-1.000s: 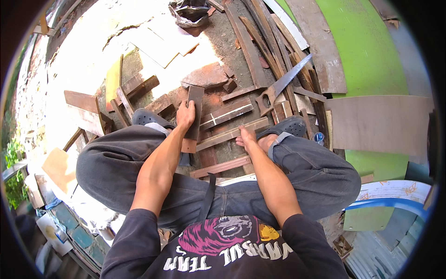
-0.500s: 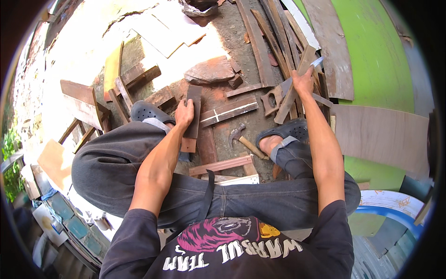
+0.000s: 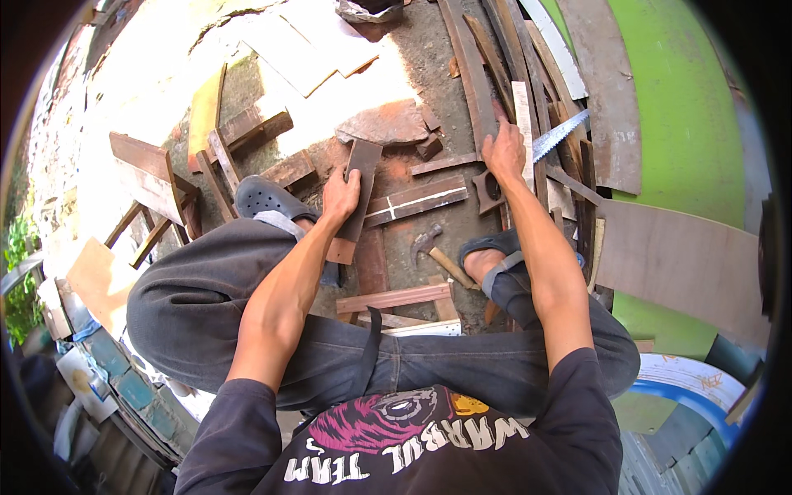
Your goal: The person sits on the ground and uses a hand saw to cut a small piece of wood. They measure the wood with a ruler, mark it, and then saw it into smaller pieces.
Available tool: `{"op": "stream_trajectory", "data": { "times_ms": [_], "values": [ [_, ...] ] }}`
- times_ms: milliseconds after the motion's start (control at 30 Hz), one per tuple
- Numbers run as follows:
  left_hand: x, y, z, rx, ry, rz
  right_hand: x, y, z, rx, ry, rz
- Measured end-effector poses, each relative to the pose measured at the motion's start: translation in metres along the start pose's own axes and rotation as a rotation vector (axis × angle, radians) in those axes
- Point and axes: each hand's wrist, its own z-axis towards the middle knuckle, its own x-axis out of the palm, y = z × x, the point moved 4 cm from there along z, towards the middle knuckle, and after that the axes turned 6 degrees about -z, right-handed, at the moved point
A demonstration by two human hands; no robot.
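"What do the hands show here?"

"A person's left hand (image 3: 341, 194) grips a dark brown board (image 3: 365, 165) by its left edge, the fingers curled over it. The board tilts slightly, its top end by a flat reddish stone (image 3: 384, 122), its lower end between the person's feet."

"And the left arm?"

"The left forearm rises from the lower edge and slants inward over the thigh of the grey trousers (image 3: 206, 280)."

"The right side?"

"The right arm reaches farther forward, passing above the right knee and leaning inward. The right hand (image 3: 505, 153), its back to the camera, is against a pale wooden strip (image 3: 521, 107) beside a stack of long timbers (image 3: 470, 74). The fingers' undersides are hidden, so I cannot tell whether it grips the strip."

"What lies near that hand?"

"A handsaw (image 3: 561, 134), its brown handle to the left of the right forearm and its toothed blade showing on the other side. Nearer the person, a hammer (image 3: 447, 263) lies on the ground, its handle toward the right clog (image 3: 495, 242)."

"And between the hands?"

"A dark plank (image 3: 425, 199) crossed by white lines, its left end just beside the gripped board."
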Motion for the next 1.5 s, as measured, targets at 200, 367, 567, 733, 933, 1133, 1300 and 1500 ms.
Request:
{"op": "stream_trajectory", "data": {
  "times_ms": [200, 367, 567, 733, 933, 1133, 1300, 1500],
  "values": [
    [0.003, -0.035, 0.008, 0.110, 0.090, -0.036, 0.057, 0.072, -0.012, -0.129, 0.417, 0.138],
    [-0.013, -0.029, 0.011, 0.031, 0.025, -0.103, 0.068, 0.129, -0.004, -0.138, 0.492, 0.129],
    [-0.037, -0.003, -0.001, -0.122, -0.109, -0.233, 0.082, 0.143, 0.017, -0.191, 0.392, 0.064],
    [-0.032, 0.016, -0.004, -0.149, -0.061, -0.190, 0.080, 0.151, 0.024, -0.342, 0.360, 0.055],
    [-0.016, 0.013, -0.011, -0.038, 0.042, -0.063, 0.074, 0.141, -0.013, -0.454, 0.310, 0.142],
    [-0.001, 0.009, -0.019, 0.020, 0.084, 0.026, 0.065, 0.089, -0.080, -0.382, 0.020, 0.248],
    [0.027, 0.012, -0.025, 0.178, 0.147, 0.121, 0.058, 0.035, -0.161, -0.286, 0.132, 0.116],
    [0.065, -0.007, -0.040, 0.291, 0.313, 0.322, 0.056, 0.016, -0.192, -0.139, 0.145, 0.066]
  ]
}}
